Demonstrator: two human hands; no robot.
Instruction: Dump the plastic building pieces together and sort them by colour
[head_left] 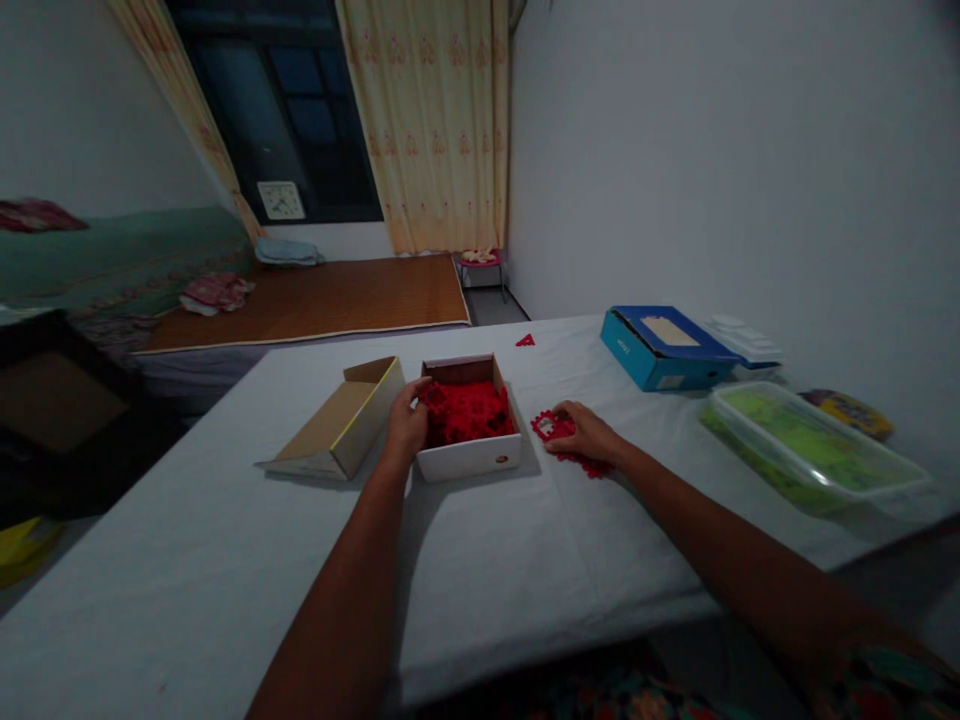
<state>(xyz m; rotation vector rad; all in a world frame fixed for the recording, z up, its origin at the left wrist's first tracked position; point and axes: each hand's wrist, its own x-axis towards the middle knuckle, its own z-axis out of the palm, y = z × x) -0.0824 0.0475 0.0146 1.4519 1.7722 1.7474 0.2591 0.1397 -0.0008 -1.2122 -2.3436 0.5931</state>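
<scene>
A white cardboard box (468, 459) stands uncovered on the table, filled with red plastic pieces (469, 412). My left hand (409, 425) is closed around the box's left wall, its fingertips at the inner edge beside the red pieces. To the right of the box, my right hand (587, 435) is closed over red toothed plastic pieces (553, 424) low over the cloth. One has a round opening; the palm hides part of them. A small red triangular piece (526, 341) lies alone farther back on the table.
The box's lid (367, 420) rests tilted to the left. A blue box (667, 345) sits at the back right, with a clear plastic container (817, 440) of green pieces in front of it. White cloth (480, 570) covers the table. Beyond stands a bed (360, 295).
</scene>
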